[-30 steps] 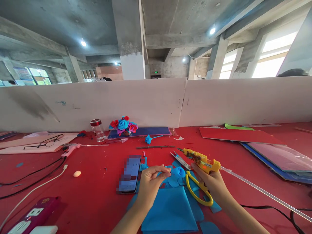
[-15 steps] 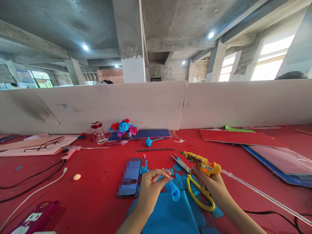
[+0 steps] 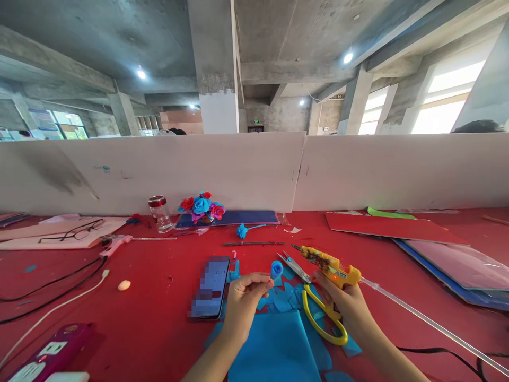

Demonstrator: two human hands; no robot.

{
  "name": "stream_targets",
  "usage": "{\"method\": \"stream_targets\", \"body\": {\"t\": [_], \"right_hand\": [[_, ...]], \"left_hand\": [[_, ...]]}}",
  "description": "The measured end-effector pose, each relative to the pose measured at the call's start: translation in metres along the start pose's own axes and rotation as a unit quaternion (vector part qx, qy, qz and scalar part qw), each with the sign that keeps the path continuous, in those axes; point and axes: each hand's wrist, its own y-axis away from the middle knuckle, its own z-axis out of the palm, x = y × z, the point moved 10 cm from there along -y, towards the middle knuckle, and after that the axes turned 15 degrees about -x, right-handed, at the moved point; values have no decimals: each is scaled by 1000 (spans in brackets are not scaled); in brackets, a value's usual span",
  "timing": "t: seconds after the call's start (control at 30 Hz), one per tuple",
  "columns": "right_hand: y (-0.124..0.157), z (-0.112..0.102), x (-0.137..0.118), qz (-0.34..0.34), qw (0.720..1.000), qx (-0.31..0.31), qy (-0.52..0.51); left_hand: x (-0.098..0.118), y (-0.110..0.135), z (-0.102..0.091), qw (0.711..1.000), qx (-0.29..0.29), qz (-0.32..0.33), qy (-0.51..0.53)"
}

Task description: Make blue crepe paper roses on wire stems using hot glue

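My left hand (image 3: 247, 298) pinches a small rolled blue paper flower (image 3: 277, 269) between thumb and fingers, its spiral end facing up. My right hand (image 3: 341, 298) grips a yellow glue gun (image 3: 326, 263), whose nozzle points left toward the flower but stays apart from it. A red light glows on the gun's side, and a clear glue stick (image 3: 421, 309) runs out of its back. Yellow-handled scissors (image 3: 324, 323) lie on the table beside my right hand, blades pointing away. Cut blue petals (image 3: 283, 298) and a blue paper sheet (image 3: 274, 347) spread between my arms.
A phone (image 3: 210, 289) lies left of my hand. Farther back are a stick (image 3: 253, 243), a finished blue flower (image 3: 242, 230), a flower bunch (image 3: 202, 207) and a glass jar (image 3: 160, 215). A pink glue gun (image 3: 115, 245) and a power strip (image 3: 53, 350) sit left; coloured sheets (image 3: 457, 260) right.
The rolled blue flower in my left hand has swung from hanging downward to standing up and away from me. My right hand with the glue gun is nearly still.
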Motion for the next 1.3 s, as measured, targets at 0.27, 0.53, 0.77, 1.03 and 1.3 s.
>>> {"method": "stream_targets", "body": {"t": [0.27, 0.53, 0.77, 1.03, 1.3], "right_hand": [[0, 0, 2, 8, 1000, -1, 12], [4, 1, -4, 2, 999, 14, 36], [2, 2, -2, -3, 999, 3, 37], [4, 8, 0, 12, 999, -5, 33], [1, 1, 0, 2, 999, 8, 41]], "left_hand": [[8, 3, 24, 993, -100, 15, -53], [0, 2, 26, 992, -99, -18, -75], [-6, -1, 10, 997, -42, -34, -56], [-8, -2, 5, 997, -31, -34, -62], [-3, -1, 14, 989, -64, -46, -126]]}}
